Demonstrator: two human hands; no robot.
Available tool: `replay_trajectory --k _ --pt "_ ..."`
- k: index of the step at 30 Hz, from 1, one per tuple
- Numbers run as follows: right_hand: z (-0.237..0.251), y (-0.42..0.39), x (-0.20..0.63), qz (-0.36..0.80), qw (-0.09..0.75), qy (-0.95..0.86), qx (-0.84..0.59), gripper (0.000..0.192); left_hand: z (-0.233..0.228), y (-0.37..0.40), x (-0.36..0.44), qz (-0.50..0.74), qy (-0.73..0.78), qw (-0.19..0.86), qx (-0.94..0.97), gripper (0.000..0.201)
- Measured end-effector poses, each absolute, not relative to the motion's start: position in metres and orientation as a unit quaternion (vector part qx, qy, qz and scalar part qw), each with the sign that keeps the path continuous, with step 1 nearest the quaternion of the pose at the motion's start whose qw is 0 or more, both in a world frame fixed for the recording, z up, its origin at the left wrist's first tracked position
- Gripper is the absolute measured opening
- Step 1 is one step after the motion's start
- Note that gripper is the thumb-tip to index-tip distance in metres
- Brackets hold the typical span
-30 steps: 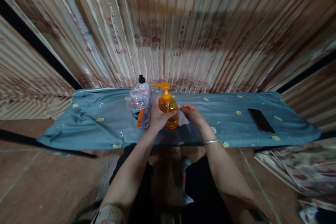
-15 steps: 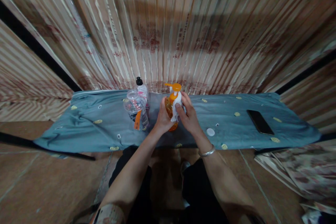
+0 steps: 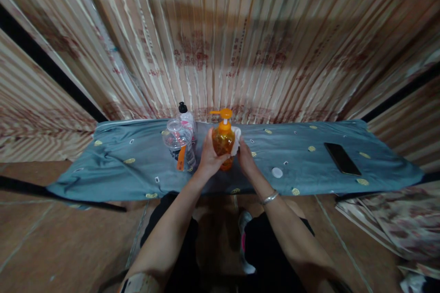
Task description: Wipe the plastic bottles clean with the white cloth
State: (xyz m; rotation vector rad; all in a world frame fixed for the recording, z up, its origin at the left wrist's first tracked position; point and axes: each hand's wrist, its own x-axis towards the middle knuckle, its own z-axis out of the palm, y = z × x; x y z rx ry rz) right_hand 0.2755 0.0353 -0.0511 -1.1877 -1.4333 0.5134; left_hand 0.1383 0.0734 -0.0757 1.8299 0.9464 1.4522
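Note:
An orange pump bottle (image 3: 223, 139) stands on a low table under a grey-blue cloth (image 3: 113, 165). My left hand (image 3: 208, 155) is wrapped around its left side. My right hand (image 3: 244, 158) presses a small white cloth (image 3: 235, 139) against the bottle's right side. Just left of the bottle stand a clear plastic bottle with an orange label (image 3: 178, 143) and a bottle with a black cap (image 3: 185, 116).
A small white round lid (image 3: 277, 172) lies on the cloth right of my hands. A black phone (image 3: 341, 158) lies flat near the right end. A striped curtain (image 3: 220, 41) hangs behind. Patterned fabric (image 3: 388, 224) lies on the floor at right.
My right hand picked the white cloth off the table, brought it up to the pump's neck, then moved it down along the bottle's right side. My left hand kept its hold.

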Motion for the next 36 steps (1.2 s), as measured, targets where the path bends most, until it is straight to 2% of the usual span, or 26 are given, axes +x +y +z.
replay_trajectory --k 2,3,5,7,12,16,23,26,31,36 --pt "-0.041 0.027 0.272 0.178 0.555 -0.613 -0.533 0.052 -0.079 0.075 0.146 0.557 0.379 0.272 0.687 0.099" --pt "-0.038 0.024 0.269 0.145 0.551 -0.621 -0.538 0.051 -0.08 0.076 0.15 0.565 0.39 0.259 0.679 0.091" --pt "-0.035 0.022 0.263 0.085 0.531 -0.637 -0.553 0.061 -0.082 0.077 0.155 0.577 0.405 0.244 0.666 0.076" --pt "-0.036 0.024 0.26 0.047 0.521 -0.641 -0.562 0.068 -0.082 0.077 0.157 0.573 0.417 0.242 0.663 0.07" --pt "-0.043 0.04 0.283 0.072 0.543 -0.637 -0.543 0.063 -0.084 0.075 0.149 0.526 0.385 0.268 0.709 0.091" --pt "-0.048 0.044 0.293 0.112 0.574 -0.604 -0.541 0.068 -0.089 0.072 0.147 0.521 0.379 0.301 0.703 0.069" --pt "-0.057 0.028 0.254 -0.05 0.515 -0.634 -0.575 0.077 -0.082 0.067 0.148 0.53 0.37 0.325 0.69 0.041" --pt "-0.072 0.028 0.254 -0.054 0.5 -0.643 -0.578 0.077 -0.083 0.065 0.149 0.522 0.364 0.347 0.689 0.049" --pt "-0.115 0.028 0.267 0.017 0.491 -0.63 -0.601 0.08 -0.096 0.067 0.148 0.5 0.367 0.384 0.684 0.082" --pt "-0.147 0.017 0.27 0.08 0.5 -0.627 -0.592 0.081 -0.103 0.069 0.14 0.485 0.366 0.415 0.677 0.089"
